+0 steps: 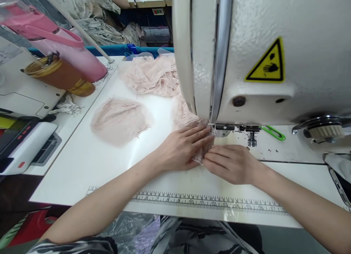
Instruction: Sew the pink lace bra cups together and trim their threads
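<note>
My left hand [179, 148] lies flat on pale pink lace fabric [188, 113], its fingers stretched toward the needle area of a white sewing machine [260, 64]. Close beside it, my right hand [231, 163] pinches the near edge of the same fabric between thumb and fingers. The lace runs under the machine head, which hides part of it. A heap of matching pink lace [156, 75] lies behind, reaching toward the machine. To the left rests a separate sheer pink piece [120, 120], flat on the white table [109, 177].
Green thread snips [274, 132] lie right of the needle area. A printed ruler [192, 202] runs along the front edge. At left stand a pink bottle [68, 51], a brown cup [60, 76] and another machine [22, 78]. Another person's patterned clothing [85, 5] shows at the back.
</note>
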Tool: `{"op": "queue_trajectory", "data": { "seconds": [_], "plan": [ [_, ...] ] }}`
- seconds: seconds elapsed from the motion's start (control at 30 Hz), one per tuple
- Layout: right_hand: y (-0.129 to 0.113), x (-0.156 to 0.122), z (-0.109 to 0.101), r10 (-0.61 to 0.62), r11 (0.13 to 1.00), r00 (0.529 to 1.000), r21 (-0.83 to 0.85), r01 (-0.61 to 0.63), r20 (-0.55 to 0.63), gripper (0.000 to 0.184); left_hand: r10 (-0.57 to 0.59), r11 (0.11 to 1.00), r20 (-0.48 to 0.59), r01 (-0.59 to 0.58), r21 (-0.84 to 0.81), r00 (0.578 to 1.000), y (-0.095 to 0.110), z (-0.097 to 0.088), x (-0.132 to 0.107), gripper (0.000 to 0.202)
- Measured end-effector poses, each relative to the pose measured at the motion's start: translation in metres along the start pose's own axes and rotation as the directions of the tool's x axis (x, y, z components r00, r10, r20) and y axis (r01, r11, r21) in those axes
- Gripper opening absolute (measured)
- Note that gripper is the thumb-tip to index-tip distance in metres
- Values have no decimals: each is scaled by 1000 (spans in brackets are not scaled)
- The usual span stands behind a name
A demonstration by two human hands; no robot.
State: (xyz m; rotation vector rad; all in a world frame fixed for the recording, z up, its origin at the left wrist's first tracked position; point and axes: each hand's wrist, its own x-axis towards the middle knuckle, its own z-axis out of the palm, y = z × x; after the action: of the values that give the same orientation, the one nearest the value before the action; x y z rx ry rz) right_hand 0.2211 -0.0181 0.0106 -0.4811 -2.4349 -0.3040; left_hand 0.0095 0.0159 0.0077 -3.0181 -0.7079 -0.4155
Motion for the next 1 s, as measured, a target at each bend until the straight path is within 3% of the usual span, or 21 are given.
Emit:
{"op": "queue_trajectory", "data": {
  "seconds": [0.53,1.0],
  "plan": [
    [1,-1,4,-17,1000,1000,-20,17,13,8,-2,1000,-15,2,11,1000,-5,0,2,54],
    [2,-6,2,28,999,999,-20,-28,24,10,-59,995,-21,61,74,998,5,4,5,52]
  ]
}}
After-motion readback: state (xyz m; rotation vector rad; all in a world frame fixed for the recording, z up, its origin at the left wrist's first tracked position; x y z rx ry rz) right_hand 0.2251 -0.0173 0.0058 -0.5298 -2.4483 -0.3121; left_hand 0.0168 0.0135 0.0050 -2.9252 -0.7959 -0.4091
